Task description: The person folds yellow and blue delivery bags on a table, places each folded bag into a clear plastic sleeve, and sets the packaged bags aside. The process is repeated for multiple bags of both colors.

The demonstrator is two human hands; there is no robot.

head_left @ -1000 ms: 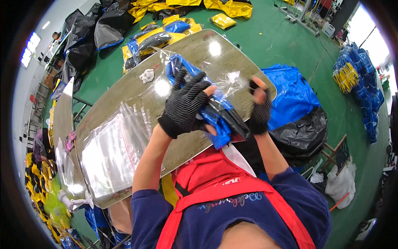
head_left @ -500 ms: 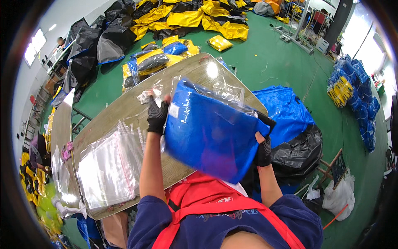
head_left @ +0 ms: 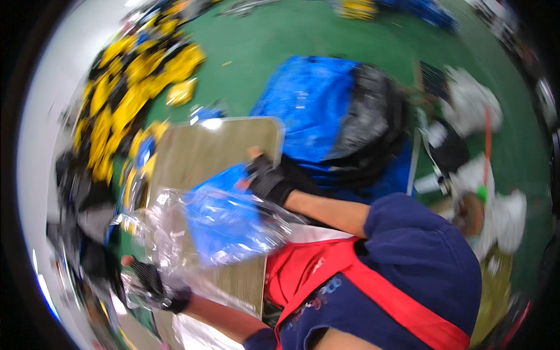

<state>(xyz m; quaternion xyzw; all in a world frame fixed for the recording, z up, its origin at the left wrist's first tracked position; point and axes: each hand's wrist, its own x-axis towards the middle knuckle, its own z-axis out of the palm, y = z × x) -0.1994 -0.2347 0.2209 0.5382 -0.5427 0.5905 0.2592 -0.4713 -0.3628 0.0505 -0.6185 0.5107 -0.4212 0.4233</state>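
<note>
The right hand (head_left: 269, 179), gloved fingers clamped on the upper edge of the blue folded item in its clear plastic bag (head_left: 224, 219), holds it while the left hand (head_left: 153, 284) grips loose clear plastic film (head_left: 160, 256) below-left of it, over the table (head_left: 221, 146).

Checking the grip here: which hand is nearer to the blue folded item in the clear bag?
The right hand, gloved, grips the upper corner of the blue item. The left hand, also gloved, sits lower left, on loose clear plastic away from it.
</note>
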